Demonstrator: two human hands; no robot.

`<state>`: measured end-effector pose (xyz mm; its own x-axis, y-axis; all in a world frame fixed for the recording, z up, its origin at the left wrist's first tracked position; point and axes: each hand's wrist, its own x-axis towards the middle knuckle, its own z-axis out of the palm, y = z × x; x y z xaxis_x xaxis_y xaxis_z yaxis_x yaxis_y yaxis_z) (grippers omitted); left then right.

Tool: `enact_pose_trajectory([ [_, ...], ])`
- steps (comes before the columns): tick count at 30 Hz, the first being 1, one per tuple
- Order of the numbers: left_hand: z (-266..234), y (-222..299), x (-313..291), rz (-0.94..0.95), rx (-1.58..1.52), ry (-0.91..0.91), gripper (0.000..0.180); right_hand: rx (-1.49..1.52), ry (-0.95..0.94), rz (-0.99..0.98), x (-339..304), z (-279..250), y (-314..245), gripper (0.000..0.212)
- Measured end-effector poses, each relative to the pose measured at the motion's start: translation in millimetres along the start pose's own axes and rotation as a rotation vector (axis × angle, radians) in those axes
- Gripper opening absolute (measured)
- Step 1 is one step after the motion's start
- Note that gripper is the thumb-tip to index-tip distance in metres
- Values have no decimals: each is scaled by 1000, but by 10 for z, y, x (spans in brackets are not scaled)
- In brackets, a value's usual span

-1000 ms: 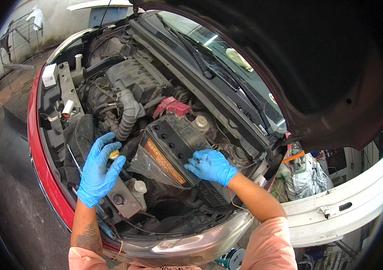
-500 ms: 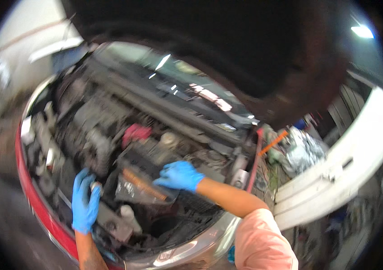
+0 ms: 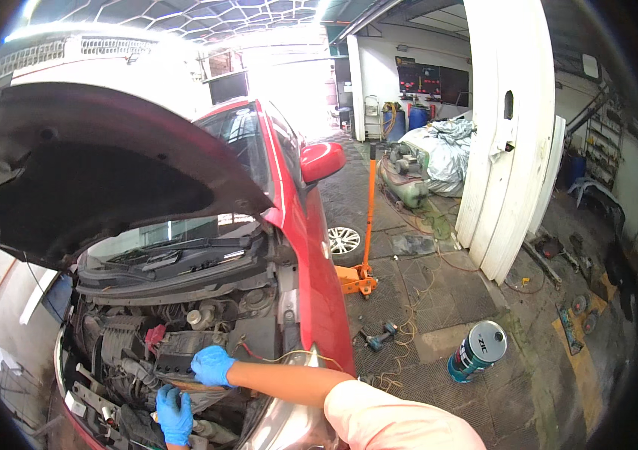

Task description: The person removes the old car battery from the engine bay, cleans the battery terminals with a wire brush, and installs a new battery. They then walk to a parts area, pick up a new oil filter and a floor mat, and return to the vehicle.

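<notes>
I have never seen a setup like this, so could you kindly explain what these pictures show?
There is no machine here: the blue-gloved left hand and right hand belong to the person wearing the camera. Every picture comes from one wide fisheye camera on that person's head, so straight edges bend near the rim.

In the latest view, a red car stands with its hood raised. The right hand is at the battery; I cannot tell whether it grips anything. A small pale thing shows beside the left hand, too unclear to call held. On the floor to the right are an orange jack, a power tool and a blue-green pail.
</notes>
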<state>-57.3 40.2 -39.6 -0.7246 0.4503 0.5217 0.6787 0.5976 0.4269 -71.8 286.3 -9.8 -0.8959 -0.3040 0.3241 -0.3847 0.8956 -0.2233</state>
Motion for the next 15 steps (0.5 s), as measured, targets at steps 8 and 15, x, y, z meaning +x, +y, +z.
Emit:
enact_pose_trajectory([
  [8,860,94,558,-225,108,-54,38,72,302,17,-1123,-537,463,32],
  [15,860,-128,753,-379,220,-89,32,178,200,138,-1360,-708,709,36],
])
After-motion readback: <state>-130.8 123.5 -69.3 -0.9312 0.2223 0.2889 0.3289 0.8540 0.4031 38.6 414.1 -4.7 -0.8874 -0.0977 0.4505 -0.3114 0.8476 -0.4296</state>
